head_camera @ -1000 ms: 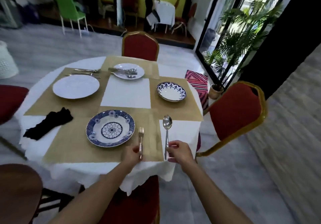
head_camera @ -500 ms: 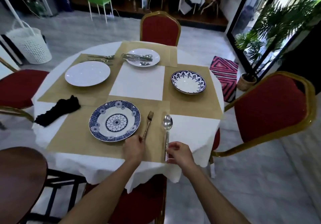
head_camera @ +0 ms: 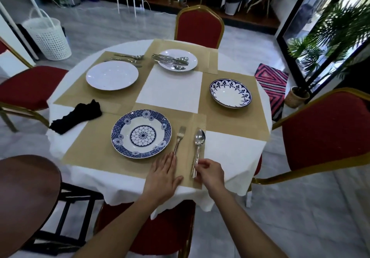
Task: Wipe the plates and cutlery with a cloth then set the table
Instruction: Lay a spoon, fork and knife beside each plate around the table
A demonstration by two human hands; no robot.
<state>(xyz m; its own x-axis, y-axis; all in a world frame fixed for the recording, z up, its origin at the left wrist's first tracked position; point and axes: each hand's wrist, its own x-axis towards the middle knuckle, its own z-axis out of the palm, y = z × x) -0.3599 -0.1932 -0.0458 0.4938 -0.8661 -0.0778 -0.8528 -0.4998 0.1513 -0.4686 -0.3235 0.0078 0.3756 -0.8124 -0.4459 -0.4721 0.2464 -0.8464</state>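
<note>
- Step in hand, my read: setting the near place, squaring up the cutlery right of the blue patterned plate (head_camera: 141, 133).
- Left grip (head_camera: 165, 172): fingers apart from any clamp, straight and flat on the gold placemat (head_camera: 90, 147), tips touching the near end of the fork (head_camera: 179, 137).
- Right grip (head_camera: 210, 170): thumb and forefinger pinched on the near end of the spoon (head_camera: 199, 140) handle.
- Fork lay just right of the plate, slightly tilted. Spoon lay right of the fork, close to parallel. Both were on the placemat at the near edge of the desk (head_camera: 230, 153).
- Black cloth (head_camera: 77, 115) sat at the left, well apart from both grips.
- Far white plate (head_camera: 177, 59) carried a pile of loose cutlery. Blue-rimmed bowl (head_camera: 230, 93) on the right had no cutlery beside it.
- Next, likely: release both pieces, fetch the cloth and take cutlery from the pile for the bowl's place. That calls for a long reach across the desk without nudging the set plate.
</note>
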